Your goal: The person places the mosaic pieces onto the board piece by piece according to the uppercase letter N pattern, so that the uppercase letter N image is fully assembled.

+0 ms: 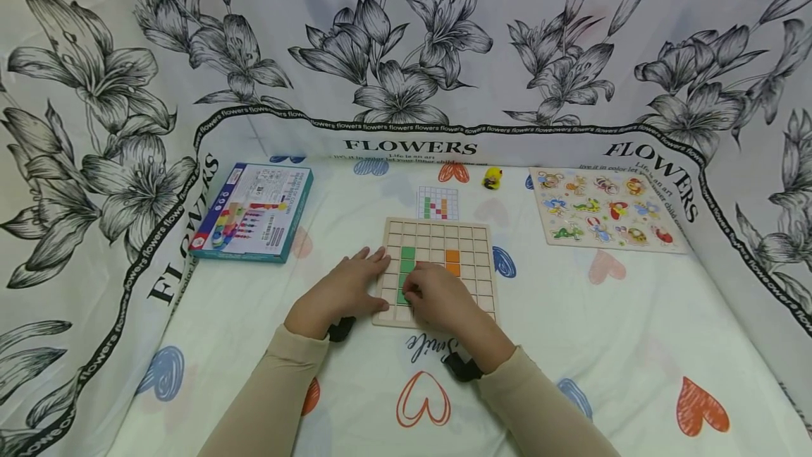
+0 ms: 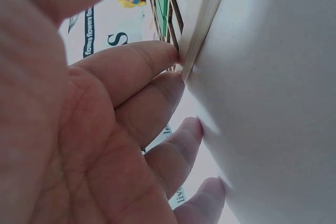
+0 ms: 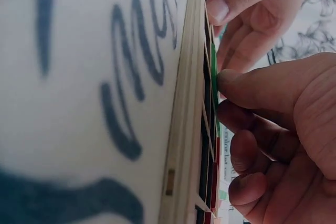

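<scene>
A square wooden grid board (image 1: 433, 228) lies in the middle of the cloth. Several green tiles (image 1: 408, 253) fill cells in one column on its left side; orange tiles (image 1: 452, 257) sit further right. In the right wrist view, red tiles (image 3: 214, 182) also show in the board, which my right hand hides in the head view. That right hand (image 1: 444, 295) is over the board, curled, thumb and index finger pinching at a green tile (image 3: 214, 72) low in the column. My left hand (image 1: 345, 288) spreads its fingers along the board's left edge, fingertips touching the rim.
Just behind the board lies a printed pattern card (image 1: 437, 204) with coloured squares. A boxed set (image 1: 256, 214) is at the left, a small yellow figure (image 1: 491, 178) at the back, and a wooden puzzle board with insects (image 1: 605, 209) at the right. Flowered cloth (image 1: 406, 34) rises behind.
</scene>
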The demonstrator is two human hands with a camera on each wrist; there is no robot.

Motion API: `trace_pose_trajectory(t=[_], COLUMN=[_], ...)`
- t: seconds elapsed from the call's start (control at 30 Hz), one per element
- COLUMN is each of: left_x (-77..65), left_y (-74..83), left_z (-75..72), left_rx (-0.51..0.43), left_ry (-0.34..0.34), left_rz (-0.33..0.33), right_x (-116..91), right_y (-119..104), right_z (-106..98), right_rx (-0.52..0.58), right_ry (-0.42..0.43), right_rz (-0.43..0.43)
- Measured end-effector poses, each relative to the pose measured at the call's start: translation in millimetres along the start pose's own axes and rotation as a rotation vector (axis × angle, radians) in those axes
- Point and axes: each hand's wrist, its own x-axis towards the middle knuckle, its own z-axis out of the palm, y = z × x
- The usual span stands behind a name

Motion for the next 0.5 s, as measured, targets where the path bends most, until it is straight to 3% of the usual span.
trace_pose_trajectory(t=[0.17,0.33,0.4,0.5], left_x=[2.6,0.7,-1.3,-5.1], left_y=[-1.7,-4.3,-3.4,1.6], left_z=[2.9,3.4,1.6,-3.8], left_rx=[0.001,-0.021,-0.049,-0.085], left_ry=[0.000,0.009,0.056,0.212], left_rz=[0.000,0.030,0.046,0.073], right_x=[-0.9,-3.4,-4.2,-4.7], right_y=[2.2,6.7,9.0,13.4], right_z=[-0.8,-8.3,-14.5,-26.9], right_rx=[0.007,0.109,0.155,0.181], right_ry=[-0.005,0.014,0.037,0.108], right_rz=[-0.016,-0.068,-0.083,-0.123])
